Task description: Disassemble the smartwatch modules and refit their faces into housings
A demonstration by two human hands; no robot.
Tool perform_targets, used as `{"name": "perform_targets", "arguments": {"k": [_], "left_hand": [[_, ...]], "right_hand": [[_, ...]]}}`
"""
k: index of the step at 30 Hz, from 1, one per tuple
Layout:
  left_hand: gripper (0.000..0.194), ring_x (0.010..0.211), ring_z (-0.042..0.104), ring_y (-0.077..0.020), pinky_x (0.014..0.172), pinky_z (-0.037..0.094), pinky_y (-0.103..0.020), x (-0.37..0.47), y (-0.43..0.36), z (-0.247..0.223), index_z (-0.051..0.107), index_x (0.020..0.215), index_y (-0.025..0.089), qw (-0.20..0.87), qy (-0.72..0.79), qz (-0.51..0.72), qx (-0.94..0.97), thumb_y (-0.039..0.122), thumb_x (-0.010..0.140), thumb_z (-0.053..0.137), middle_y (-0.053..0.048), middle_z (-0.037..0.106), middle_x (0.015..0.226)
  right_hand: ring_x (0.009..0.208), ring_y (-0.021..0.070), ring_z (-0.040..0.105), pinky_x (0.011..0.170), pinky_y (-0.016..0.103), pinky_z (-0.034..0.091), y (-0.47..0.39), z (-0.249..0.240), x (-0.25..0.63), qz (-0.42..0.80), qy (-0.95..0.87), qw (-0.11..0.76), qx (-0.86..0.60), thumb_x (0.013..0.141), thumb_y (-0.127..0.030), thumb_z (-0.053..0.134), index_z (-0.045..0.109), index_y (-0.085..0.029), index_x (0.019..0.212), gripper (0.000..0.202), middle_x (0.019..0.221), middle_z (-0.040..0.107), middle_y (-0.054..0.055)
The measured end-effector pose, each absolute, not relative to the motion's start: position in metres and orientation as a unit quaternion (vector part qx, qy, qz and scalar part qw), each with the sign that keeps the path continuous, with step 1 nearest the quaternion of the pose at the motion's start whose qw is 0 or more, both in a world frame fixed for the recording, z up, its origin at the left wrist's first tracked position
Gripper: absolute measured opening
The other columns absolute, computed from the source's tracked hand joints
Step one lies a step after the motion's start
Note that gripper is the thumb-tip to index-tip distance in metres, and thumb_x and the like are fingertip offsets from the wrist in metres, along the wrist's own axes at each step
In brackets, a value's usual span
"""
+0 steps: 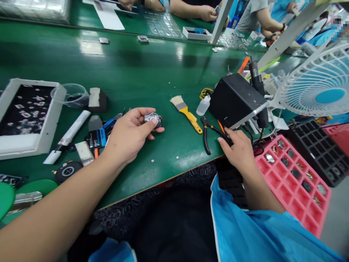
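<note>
Between the thumb and fingers of my left hand (132,134) is a small round metallic piece (153,119), perhaps a watch part, held above the green table (152,174). My right hand (236,148) rests at the table's front edge, its thumb and fingers around one black handle of the pliers (206,134). Those pliers lie on the table with their handles spread. A yellow-handled brush (188,115) lies between my two hands, and a small white bottle (203,106) stands behind the pliers.
A black box (237,100) and a white fan (324,87) stand at right, beside a pink compartment tray (293,182) with round parts. At left are a white framed tray (45,134), a marker (72,133) and a plastic cup (72,95). Other people's hands work across the table.
</note>
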State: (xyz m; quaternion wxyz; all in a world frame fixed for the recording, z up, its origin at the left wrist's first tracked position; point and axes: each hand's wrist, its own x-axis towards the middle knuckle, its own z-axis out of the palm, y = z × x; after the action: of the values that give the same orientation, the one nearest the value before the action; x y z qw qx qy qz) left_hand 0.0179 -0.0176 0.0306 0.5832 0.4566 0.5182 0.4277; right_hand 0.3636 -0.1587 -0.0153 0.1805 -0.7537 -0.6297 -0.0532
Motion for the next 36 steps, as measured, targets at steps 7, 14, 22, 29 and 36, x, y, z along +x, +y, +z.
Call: {"name": "perform_targets", "arguments": {"k": [7, 14, 22, 29, 36], "left_hand": [[0.035, 0.088, 0.090, -0.0193, 0.060, 0.057, -0.020, 0.017, -0.017, 0.029, 0.078, 0.132, 0.016, 0.587, 0.515, 0.438, 0.445, 0.010, 0.098, 0.089, -0.008, 0.087, 0.111], [0.030, 0.090, 0.089, -0.0193, 0.061, 0.059, -0.022, 0.018, -0.019, 0.032, 0.076, 0.123, 0.017, 0.621, 0.508, 0.365, 0.472, 0.004, 0.098, 0.083, -0.008, 0.087, 0.110], [0.021, 0.092, 0.082, -0.0240, 0.082, 0.066, -0.035, 0.013, -0.040, 0.024, 0.085, 0.116, 0.024, 0.532, 0.458, 0.239, 0.671, 0.020, 0.095, 0.085, -0.005, 0.089, 0.100], [0.019, 0.095, 0.079, -0.0285, 0.093, 0.061, -0.043, 0.008, -0.046, 0.026, 0.086, 0.117, 0.028, 0.387, 0.448, 0.142, 0.793, 0.033, 0.099, 0.082, -0.005, 0.089, 0.108], [0.026, 0.095, 0.074, -0.0325, 0.092, 0.058, -0.046, 0.002, -0.040, 0.028, 0.080, 0.099, 0.026, 0.315, 0.440, 0.083, 0.837, 0.051, 0.099, 0.086, -0.011, 0.080, 0.108]], "right_hand": [[0.107, 0.0317, 0.080, 0.099, 0.046, 0.062, -0.157, -0.003, 0.376, -0.053, -0.638, 0.184, -0.746, 0.118, -0.044, 0.062, 0.090, -0.021, 0.111, 0.037, 0.112, 0.084, 0.016], [0.107, 0.0343, 0.082, 0.095, 0.047, 0.059, -0.147, -0.003, 0.395, -0.036, -0.639, 0.164, -0.750, 0.110, -0.036, 0.065, 0.091, -0.022, 0.106, 0.030, 0.115, 0.090, 0.015], [0.112, 0.0366, 0.087, 0.093, 0.045, 0.058, -0.144, 0.009, 0.399, -0.009, -0.651, 0.122, -0.749, 0.108, -0.041, 0.070, 0.096, -0.025, 0.115, 0.031, 0.122, 0.094, 0.011], [0.112, 0.0327, 0.085, 0.083, 0.040, 0.053, -0.143, 0.007, 0.408, -0.038, -0.700, 0.066, -0.710, 0.114, -0.034, 0.061, 0.094, -0.029, 0.145, 0.046, 0.124, 0.092, 0.011], [0.116, 0.0330, 0.082, 0.087, 0.041, 0.055, -0.154, 0.010, 0.418, -0.036, -0.719, 0.048, -0.692, 0.108, -0.029, 0.076, 0.095, -0.025, 0.136, 0.034, 0.130, 0.087, 0.015]]}}
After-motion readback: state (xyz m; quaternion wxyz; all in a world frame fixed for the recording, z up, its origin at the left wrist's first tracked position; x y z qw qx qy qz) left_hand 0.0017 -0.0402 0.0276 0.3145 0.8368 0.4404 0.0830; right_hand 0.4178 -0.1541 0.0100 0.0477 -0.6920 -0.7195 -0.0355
